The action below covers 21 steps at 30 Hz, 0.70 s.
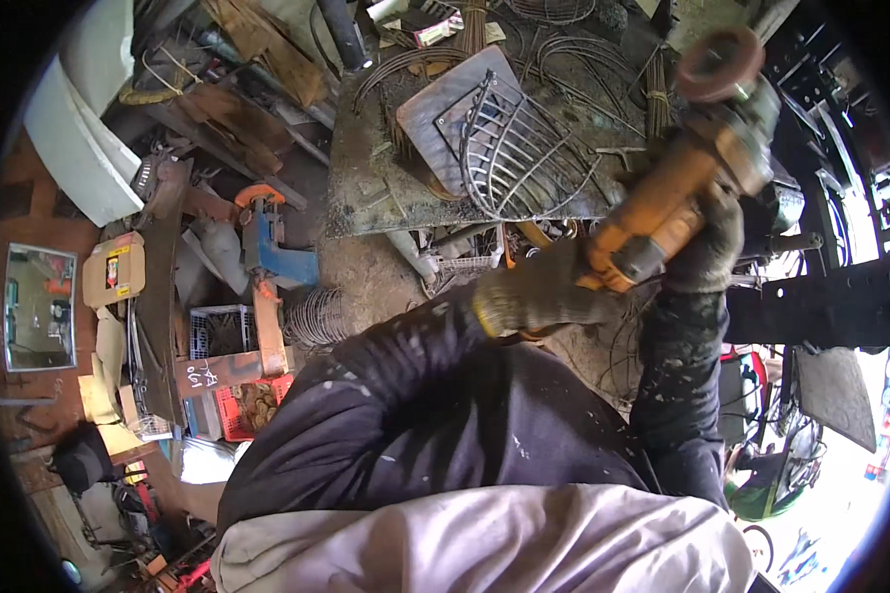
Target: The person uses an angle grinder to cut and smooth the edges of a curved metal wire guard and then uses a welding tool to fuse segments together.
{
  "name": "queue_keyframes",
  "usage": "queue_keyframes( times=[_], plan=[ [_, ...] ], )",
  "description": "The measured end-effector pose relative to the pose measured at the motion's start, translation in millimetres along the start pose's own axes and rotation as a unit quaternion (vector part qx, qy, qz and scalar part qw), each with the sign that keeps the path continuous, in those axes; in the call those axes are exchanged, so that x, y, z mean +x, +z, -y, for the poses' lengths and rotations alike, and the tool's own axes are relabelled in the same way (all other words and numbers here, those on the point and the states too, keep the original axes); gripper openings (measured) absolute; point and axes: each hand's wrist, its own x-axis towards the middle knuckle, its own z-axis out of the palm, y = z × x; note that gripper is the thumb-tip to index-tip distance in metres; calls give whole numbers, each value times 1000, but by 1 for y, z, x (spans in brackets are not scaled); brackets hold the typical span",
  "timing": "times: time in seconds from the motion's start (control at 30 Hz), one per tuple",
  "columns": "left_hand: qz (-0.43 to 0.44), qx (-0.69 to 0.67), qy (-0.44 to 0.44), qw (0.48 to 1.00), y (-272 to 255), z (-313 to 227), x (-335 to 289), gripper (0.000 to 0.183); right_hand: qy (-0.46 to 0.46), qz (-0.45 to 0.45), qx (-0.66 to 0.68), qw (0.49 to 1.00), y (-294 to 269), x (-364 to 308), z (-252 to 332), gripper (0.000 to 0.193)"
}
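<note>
An orange angle grinder [658,212] is raised at the right, tilted, with its round reddish-brown disc [720,64] at the upper end. My left hand [539,292], in a worn work glove, is closed about the grinder's rear end; its fingertips are partly hidden. Higher along the body, my gloved right hand [712,242] wraps round the tool near its head. Left of the grinder, apart from the disc, a curved rack of welded metal rods [524,153] lies on the workbench [356,188]. Its flat grey plate [430,119] sits beneath the rods.
Bent rods and wire bundles [657,94] lie about the bench. A blue bench vise [279,247] stands at the left, above a coil of wire [316,316]. Plastic crates [220,331], wood scraps and a framed mirror [42,306] crowd the left side. Dark metal beams [821,301] stand at the right.
</note>
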Motion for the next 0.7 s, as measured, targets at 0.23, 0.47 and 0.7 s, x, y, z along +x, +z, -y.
queue_keyframes(
  times=[0.23, 0.47, 0.7],
  plan=[
    [-375, 146, 43, 914, -23, -38, -110, 39, 56, 41, -265, 962, 104, 24, -40, 70],
    [-629, 186, 26, 755, -64, -24, -189, 34, 69, -28, -239, 968, 52, -55, -50, 70],
    [-648, 341, -173, 659, -114, 17, -187, 48, 149, -93, -250, 952, -6, -103, -79, 61]
  ],
)
